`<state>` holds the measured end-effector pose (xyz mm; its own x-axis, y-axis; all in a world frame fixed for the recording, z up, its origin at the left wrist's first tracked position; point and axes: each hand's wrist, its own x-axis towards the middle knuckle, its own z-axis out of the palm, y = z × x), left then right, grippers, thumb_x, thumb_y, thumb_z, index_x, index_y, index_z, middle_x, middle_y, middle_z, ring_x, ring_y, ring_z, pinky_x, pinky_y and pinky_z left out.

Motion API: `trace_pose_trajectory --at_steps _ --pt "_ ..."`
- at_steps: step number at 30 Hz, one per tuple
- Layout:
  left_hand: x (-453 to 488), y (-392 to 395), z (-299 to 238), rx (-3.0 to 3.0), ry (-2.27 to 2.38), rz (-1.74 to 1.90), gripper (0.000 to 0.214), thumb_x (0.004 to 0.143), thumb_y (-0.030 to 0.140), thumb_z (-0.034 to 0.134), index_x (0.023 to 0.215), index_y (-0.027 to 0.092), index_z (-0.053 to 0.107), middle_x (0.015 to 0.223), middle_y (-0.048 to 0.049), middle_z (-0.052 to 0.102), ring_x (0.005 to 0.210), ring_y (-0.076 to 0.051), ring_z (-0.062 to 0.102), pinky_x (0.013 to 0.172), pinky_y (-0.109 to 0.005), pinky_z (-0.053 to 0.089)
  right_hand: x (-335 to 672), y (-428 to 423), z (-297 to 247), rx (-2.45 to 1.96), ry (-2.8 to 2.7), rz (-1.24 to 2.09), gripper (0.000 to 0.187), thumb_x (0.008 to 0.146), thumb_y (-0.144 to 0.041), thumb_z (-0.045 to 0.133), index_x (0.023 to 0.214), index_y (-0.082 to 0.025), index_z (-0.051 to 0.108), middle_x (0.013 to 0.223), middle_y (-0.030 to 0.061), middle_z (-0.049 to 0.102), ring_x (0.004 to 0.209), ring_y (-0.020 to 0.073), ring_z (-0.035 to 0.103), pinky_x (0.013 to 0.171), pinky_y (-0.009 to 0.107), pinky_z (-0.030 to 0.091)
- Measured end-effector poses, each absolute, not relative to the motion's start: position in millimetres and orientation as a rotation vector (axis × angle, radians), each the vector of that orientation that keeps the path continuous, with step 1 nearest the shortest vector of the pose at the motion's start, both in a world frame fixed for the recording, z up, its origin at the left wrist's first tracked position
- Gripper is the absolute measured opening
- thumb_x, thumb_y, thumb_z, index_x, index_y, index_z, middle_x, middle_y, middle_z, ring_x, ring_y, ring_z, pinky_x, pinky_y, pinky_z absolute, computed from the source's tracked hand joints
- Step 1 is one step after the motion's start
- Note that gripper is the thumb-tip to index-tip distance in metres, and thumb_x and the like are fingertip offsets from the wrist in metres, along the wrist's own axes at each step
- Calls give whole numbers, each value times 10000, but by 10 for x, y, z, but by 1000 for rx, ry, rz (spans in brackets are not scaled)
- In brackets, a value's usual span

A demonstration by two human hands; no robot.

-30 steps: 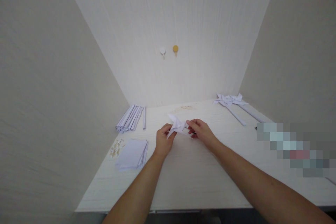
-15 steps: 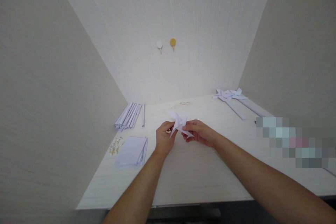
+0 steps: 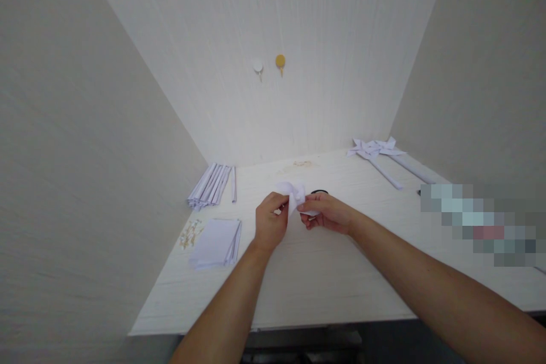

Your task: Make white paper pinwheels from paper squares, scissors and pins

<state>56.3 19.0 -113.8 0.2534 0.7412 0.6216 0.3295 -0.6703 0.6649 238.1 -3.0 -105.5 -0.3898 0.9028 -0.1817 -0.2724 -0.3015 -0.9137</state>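
Between both hands, above the middle of the table, is a white paper pinwheel [image 3: 294, 192] with curled blades. My left hand [image 3: 272, 222] pinches its left side between thumb and fingers. My right hand [image 3: 326, 211] grips the right side, the thumb near the pinwheel's middle and the other fingers curled beneath. Part of the paper is hidden by the fingers. Just behind my right hand shows the rim of a dark round object [image 3: 319, 191], mostly covered.
At left lie several rolled paper sticks [image 3: 210, 185], a stack of paper sheets [image 3: 215, 243] and small white-and-tan pieces [image 3: 190, 233]. Finished-looking pinwheels on sticks [image 3: 372, 148] rest at back right. A blurred-out item [image 3: 473, 219] lies far right. Two hooks [image 3: 280, 61] are on the back wall.
The pinwheel has turned in my hands, and its lower blades that stuck out are now folded or covered. The view has shifted slightly. Both hands keep their hold.
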Motion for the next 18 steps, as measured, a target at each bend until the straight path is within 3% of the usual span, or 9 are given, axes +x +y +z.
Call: trace_pose_trajectory --at_steps 10,18 --pt "585 215 -1107 2044 905 1419 202 745 62 567 717 192 719 752 -28 651 720 -149 577 657 -267 442 2407 -34 -1073 -983 -1165 1781 315 598 -325 912 677 -143 667 580 -9 638 526 101 550 543 251 458" --pt "573 239 -1124 1955 886 1321 196 725 89 561 703 192 725 743 -27 655 710 -149 590 637 -263 446 2411 -20 -1094 -1000 -1221 1756 290 604 -324 908 638 -137 689 573 -2 652 517 96 540 537 241 433"
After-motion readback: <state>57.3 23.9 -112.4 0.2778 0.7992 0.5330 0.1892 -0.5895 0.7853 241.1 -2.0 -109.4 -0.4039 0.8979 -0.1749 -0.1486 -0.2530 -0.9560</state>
